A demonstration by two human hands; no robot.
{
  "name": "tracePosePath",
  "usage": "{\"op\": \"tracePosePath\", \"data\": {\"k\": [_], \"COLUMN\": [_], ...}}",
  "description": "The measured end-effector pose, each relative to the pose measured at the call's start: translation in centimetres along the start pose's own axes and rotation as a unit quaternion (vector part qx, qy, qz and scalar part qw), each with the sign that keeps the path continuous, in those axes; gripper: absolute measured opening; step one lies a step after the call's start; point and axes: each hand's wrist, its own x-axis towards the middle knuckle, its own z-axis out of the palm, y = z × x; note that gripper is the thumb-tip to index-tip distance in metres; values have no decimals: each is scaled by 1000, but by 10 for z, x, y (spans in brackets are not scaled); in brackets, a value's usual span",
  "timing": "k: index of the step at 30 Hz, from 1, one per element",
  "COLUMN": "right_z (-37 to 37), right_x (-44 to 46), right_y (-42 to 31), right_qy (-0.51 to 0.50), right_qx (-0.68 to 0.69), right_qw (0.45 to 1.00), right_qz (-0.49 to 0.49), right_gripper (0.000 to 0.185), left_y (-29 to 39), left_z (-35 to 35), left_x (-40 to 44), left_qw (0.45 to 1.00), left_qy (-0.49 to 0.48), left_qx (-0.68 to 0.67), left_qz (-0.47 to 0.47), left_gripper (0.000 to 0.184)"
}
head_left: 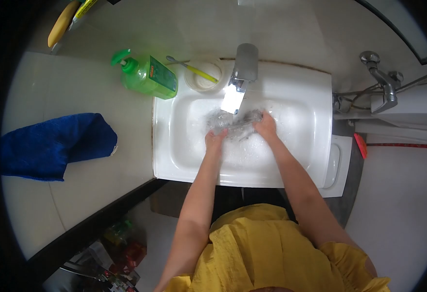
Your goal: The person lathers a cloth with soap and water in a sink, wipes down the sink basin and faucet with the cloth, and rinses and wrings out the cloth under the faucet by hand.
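Observation:
Both my hands are low in the white washbasin [305,136], below the faucet [246,63]. A wet, grey, crumpled cloth [240,126] stretches between them, with suds around it. My left hand [216,138] is closed on its near left part. The right end is gripped by my right hand [266,125], fingers wrapped round it. Shine and water blur the cloth's edges, so its exact shape cannot be made out. The faucet's bright lever or spout hangs just above the cloth.
On the basin's back left corner stand a green soap pump bottle [150,77] and a cup [201,78] with a yellow-green toothbrush [201,72] across it. A blue towel [60,145] lies on the left counter. A wall-mounted mixer tap [385,82] is at the right.

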Motion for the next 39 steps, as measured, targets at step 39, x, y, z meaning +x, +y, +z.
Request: {"op": "tracePosePath", "data": {"k": [39], "right_z": [24], "right_x": [-10], "right_y": [42], "right_qy": [168], "right_qx": [-306], "right_qw": [903], "right_qz": [-252], "right_gripper": [41], "left_y": [39], "left_z": [0], "left_x": [-26], "left_qw": [764], "left_qy": [-37], "left_qx": [574], "left_qz": [292], "left_gripper": [66]}}
